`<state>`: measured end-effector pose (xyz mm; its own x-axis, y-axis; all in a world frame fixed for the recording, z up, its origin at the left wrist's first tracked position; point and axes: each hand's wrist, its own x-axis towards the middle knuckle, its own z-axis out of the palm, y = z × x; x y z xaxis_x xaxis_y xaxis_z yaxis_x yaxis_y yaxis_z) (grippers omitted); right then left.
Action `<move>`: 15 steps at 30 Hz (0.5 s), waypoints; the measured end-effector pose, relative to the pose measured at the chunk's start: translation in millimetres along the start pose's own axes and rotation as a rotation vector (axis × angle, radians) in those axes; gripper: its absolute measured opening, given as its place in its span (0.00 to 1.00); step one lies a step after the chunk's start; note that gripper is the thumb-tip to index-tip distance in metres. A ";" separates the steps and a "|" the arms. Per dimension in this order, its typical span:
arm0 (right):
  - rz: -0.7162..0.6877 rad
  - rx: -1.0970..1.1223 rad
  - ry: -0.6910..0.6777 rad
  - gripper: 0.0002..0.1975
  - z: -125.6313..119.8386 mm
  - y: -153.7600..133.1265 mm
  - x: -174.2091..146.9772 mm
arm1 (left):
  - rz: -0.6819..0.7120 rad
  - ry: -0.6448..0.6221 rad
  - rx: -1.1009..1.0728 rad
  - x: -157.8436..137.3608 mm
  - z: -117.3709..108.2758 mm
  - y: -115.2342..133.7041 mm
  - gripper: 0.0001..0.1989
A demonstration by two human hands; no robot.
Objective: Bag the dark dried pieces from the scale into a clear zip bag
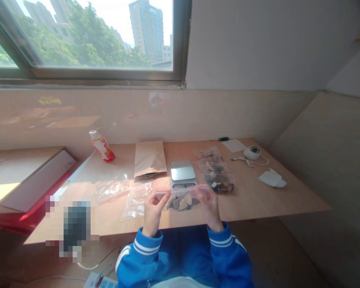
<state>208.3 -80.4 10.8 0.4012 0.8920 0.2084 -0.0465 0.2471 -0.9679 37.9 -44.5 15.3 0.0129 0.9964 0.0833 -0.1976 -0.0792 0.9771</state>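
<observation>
Between my two hands hangs a clear zip bag (183, 201) with brown and dark dried pieces in it. My left hand (155, 208) pinches the left end of its reddish zip edge, and my right hand (210, 206) grips the right end. Just beyond the bag lies a digital kitchen scale (183, 171) with a silver plate, its front partly covered by the bag. Several filled zip bags (217, 170) overlap in a row to the right of the scale. Left of my left hand are flat clear plastic bags (137, 199).
A brown paper pouch (150, 158) lies behind the clear bags. Farther left stands a red and white bottle (102, 146). At the right are a small white fan-like device (252, 152) with a cable, a crumpled tissue (272, 178), a paper sheet (234, 145) and a green-handled tool (224, 139).
</observation>
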 end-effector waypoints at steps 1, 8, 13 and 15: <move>-0.002 0.000 -0.001 0.07 0.0 -1.2 -0.4 | 0.005 0.000 0.010 -0.6 0.0 1.4 0.10; -0.011 0.035 0.022 0.07 1.1 -0.2 0.2 | -0.006 0.022 0.007 -3.0 3.4 5.8 0.11; 0.058 0.133 -0.074 0.08 0.9 -2.4 -1.6 | -0.007 -0.038 -0.058 -2.1 2.4 0.4 0.12; 0.081 0.137 -0.106 0.12 1.5 -4.4 -2.2 | -0.005 -0.043 -0.071 -2.2 1.4 -1.7 0.14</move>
<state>206.3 -82.8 14.8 0.2930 0.9441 0.1507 -0.2019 0.2152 -0.9555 39.5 -46.6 13.7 0.0559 0.9945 0.0883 -0.2663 -0.0704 0.9613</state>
